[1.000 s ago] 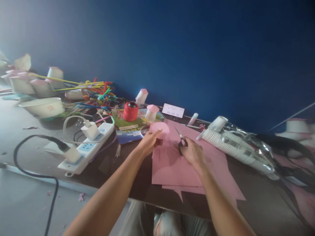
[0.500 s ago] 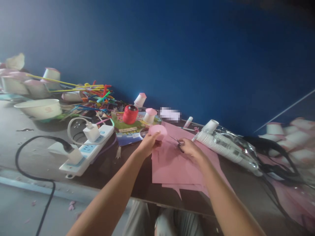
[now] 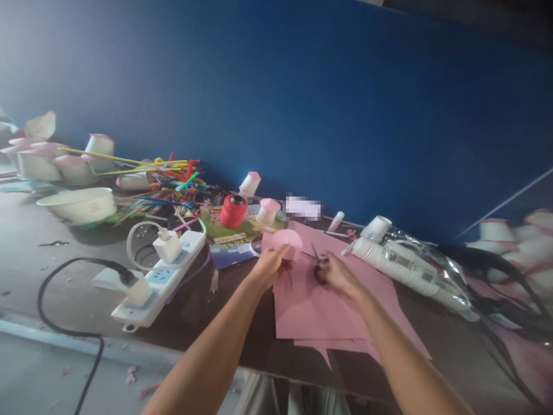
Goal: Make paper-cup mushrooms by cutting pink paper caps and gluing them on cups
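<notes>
My left hand (image 3: 273, 264) pinches a round pink paper piece (image 3: 290, 238) by its lower left edge. Just right of that piece are scissors (image 3: 316, 257), their blades parted and pointing up and left. My right hand (image 3: 334, 272) has its fingers around the scissors' dark handles. Beneath both hands lie large pink paper sheets (image 3: 315, 317), overlapping on the dark table. A paper cup with a pink top (image 3: 268, 212) stands beyond my left hand, beside a red thread spool (image 3: 234, 212).
A white power strip (image 3: 159, 279) with plugs and cables lies at left, near a white bowl (image 3: 80, 206) and colourful pipe cleaners (image 3: 181, 176). To the right are stacked paper cups (image 3: 389, 262) in plastic. A glue stick (image 3: 336, 221) stands behind the sheets.
The scissor blades have opened wider. The view has shifted, so the whole scene sits slightly lower and further right. My left hand still holds the round piece.
</notes>
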The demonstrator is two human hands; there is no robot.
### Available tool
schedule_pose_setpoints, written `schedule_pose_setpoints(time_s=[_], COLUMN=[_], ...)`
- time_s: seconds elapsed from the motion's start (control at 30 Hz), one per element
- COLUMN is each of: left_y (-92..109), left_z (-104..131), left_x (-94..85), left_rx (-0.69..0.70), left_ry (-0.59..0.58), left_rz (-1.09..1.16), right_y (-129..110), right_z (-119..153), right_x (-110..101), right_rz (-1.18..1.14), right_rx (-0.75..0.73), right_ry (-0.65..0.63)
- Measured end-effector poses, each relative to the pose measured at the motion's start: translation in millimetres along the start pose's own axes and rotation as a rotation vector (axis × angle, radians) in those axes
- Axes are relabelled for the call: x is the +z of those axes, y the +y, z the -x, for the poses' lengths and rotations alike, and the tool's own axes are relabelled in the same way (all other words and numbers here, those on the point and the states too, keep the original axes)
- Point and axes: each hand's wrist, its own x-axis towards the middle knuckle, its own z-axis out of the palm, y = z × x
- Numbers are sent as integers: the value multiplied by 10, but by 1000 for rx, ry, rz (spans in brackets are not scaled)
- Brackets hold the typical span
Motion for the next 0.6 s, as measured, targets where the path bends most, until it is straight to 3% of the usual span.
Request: schedule_pose_setpoints(time_s=[0.07, 0.1, 0.23, 0.37, 0.5, 0.6], left_y=[-12, -14, -5, -10, -50, -75], left_z=[-2, 0, 33, 85, 122, 127], left_x=[16, 25, 55, 78, 107, 129], left_rx=[-11, -16, -51, -66, -77, -111], left_ry=[-11, -18, -48, -94, -147, -110], left_rz=[1, 3, 14, -2, -63, -144], right_y=[45, 46, -100, -336, -469, -473], right_z=[8, 14, 65, 84, 24, -16], right_x=[-67, -114, -241, -117, 76, 102], right_rz=[-183, -220, -303, -538, -535, -524], right_rx=[-47, -70, -132, -109, -119, -100], right_ry=[-150, -146, 94, 60, 112, 155])
